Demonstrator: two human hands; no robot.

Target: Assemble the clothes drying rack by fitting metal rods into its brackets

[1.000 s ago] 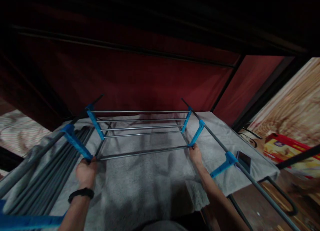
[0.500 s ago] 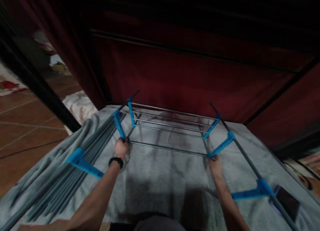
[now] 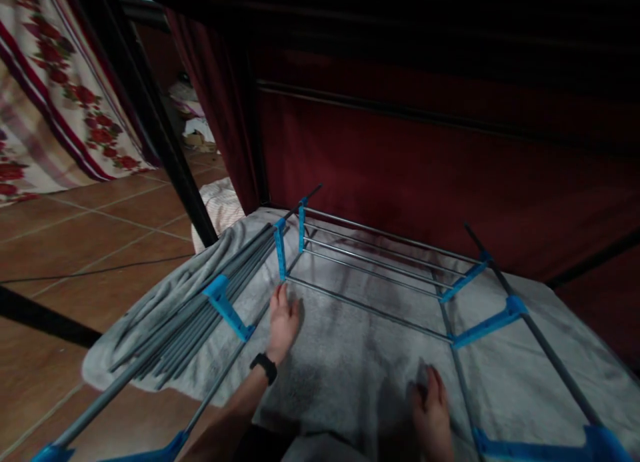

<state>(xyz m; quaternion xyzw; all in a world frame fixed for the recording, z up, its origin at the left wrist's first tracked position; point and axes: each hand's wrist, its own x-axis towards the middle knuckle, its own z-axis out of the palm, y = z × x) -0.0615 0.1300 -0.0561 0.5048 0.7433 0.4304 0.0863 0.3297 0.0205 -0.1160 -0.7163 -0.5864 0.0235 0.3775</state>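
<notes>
A partly assembled rack of grey metal tubes and blue plastic brackets lies on a grey blanket [image 3: 340, 362]. My left hand [image 3: 283, 322], a dark watch [image 3: 264, 369] on its wrist, is open with fingers stretched just below a left blue bracket [image 3: 280, 252]. From that bracket a single crossbar [image 3: 367, 309] runs to a right blue bracket [image 3: 487, 325]. Behind it, several thinner bars span the far bracket pair. Nearer to me, my right hand [image 3: 433, 412] is open over the blanket, apart from the crossbar and left of the right-side tube [image 3: 461, 375].
A bundle of loose grey tubes [image 3: 220, 309] lies along the blanket's left part. Dark red cloth [image 3: 380, 175] hangs behind the rack. A black metal post [image 3: 165, 129] rises at left, beyond which are floor tiles [image 3: 120, 229] and a floral cloth [image 3: 85, 109].
Both hands have let go of the crossbar's ends and drawn back towards me, the right one further. The view has swung left, so the rack appears further right.
</notes>
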